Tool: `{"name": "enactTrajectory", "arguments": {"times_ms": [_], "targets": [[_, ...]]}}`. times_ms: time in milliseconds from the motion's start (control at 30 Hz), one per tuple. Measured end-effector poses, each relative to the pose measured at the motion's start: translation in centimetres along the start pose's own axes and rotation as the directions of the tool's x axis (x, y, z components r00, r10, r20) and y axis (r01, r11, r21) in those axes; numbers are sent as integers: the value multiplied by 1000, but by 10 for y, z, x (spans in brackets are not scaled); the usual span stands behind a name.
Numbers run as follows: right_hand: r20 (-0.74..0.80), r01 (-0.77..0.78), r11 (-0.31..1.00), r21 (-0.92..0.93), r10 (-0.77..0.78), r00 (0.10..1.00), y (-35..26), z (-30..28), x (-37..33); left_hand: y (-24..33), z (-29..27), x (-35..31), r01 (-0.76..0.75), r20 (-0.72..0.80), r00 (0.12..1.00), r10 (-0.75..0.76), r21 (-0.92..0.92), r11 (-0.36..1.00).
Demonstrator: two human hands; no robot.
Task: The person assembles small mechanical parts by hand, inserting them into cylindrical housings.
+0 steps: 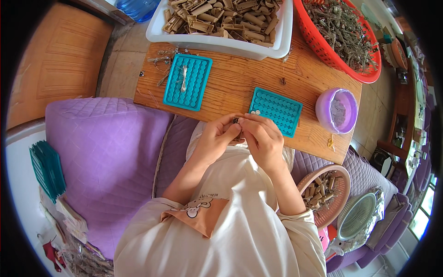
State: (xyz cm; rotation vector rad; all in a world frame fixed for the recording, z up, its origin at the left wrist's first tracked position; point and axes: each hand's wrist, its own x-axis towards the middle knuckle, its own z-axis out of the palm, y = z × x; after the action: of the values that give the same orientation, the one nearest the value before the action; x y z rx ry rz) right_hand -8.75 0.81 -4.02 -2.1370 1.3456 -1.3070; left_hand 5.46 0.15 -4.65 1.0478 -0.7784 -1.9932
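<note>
Just past the pale shirt front [240, 194], the left hand [219, 138] pinches a small brown-and-black piece [236, 121]; the right hand [264, 139] crowds its far end, though I can't tell whether it grips too. Beyond, on the wooden table [230, 74], lies a teal tray [277, 111], white discs [255, 112] at one corner. Rightward stands a purple bowl [324, 115]; farthest, a white tub [221, 48] of brown pieces [221, 18] and a red basket [327, 55].

Teal trays [277, 111]; red basket [323, 51]
</note>
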Motion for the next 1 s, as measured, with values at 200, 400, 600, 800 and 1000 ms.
{"name": "enactTrajectory", "arguments": {"times_ms": [200,400,600,800,1000], "targets": [[25,-238,971,19,237,971,14,-8,-4,0,-18,6,147,56,989,-137,-301,942],[56,-242,929,-281,268,962,35,-2,-13,-3,-23,7,155,27,988,-154,-287,945],[111,-256,909,-329,307,945,36,-3,-13,-4,-19,5,159,50,987,-152,-212,964],[7,-396,914,-86,398,918,20,-11,-11,3,-9,0,160,-5,987,-160,-19,987],[-119,-188,982,12,188,975,-20,-7,-9,0,-4,-6,41,121,992,-40,-3,999]]}}
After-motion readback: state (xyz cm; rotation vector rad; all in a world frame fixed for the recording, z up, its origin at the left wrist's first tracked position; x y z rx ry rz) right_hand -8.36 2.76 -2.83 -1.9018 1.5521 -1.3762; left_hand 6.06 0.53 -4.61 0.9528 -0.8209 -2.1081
